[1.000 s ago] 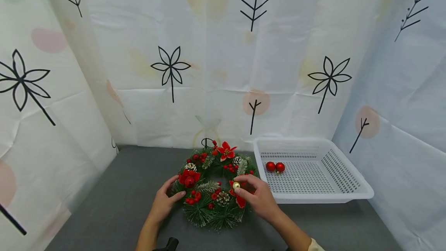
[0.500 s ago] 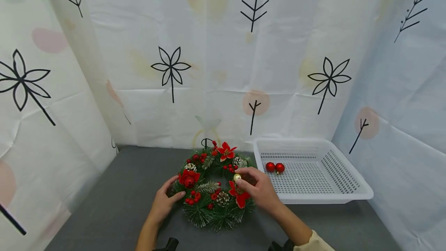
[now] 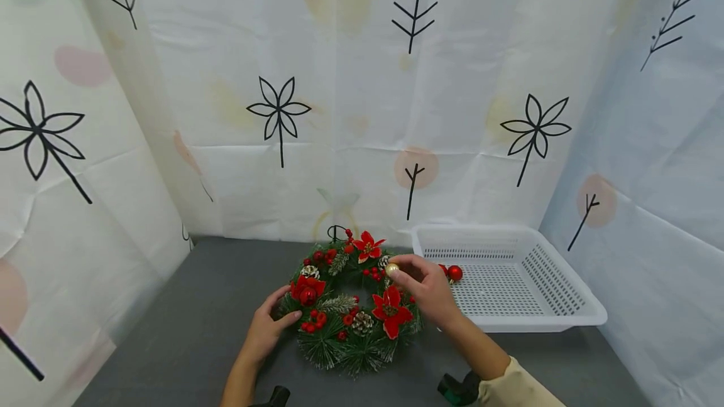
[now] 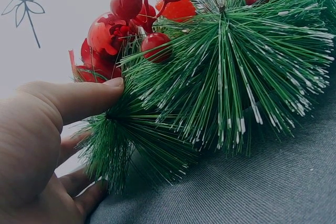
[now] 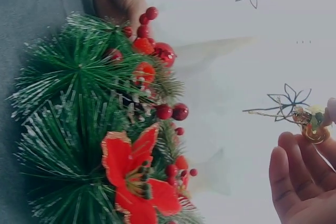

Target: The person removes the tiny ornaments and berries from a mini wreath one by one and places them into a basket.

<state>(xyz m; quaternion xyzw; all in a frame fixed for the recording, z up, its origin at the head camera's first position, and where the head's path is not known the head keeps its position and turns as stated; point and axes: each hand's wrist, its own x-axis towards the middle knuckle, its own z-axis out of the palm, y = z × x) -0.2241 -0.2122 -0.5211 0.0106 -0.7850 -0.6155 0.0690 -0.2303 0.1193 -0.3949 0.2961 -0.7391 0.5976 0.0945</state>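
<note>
A green wreath [image 3: 339,341] with red flowers, berries and pinecones lies on the grey table. At its left side my left hand [image 3: 269,325] grips the greenery; in the left wrist view the thumb [image 4: 89,98] presses on top of a pine tuft [image 4: 113,150], other fingers behind it. Above the wreath's right side, my right hand [image 3: 428,284] pinches a small gold ball ornament [image 3: 393,270] between thumb and fingers. The ornament's gold cap and thin cord loop [image 5: 262,114] show in the right wrist view. A red poinsettia [image 3: 391,311] sits on the wreath just below this hand.
Right of the wreath stands a white perforated plastic basket [image 3: 526,324], holding two red ball ornaments [image 3: 455,273], one partly hidden behind my right hand. A black curled wire piece [image 3: 335,232] rises at the wreath's back. Patterned white cloth [image 3: 351,93] walls in the table.
My right hand has lifted the gold ball away from the lower right poinsettia, up and slightly to the right, uncovering that flower. The left hand and wreath have stayed put.
</note>
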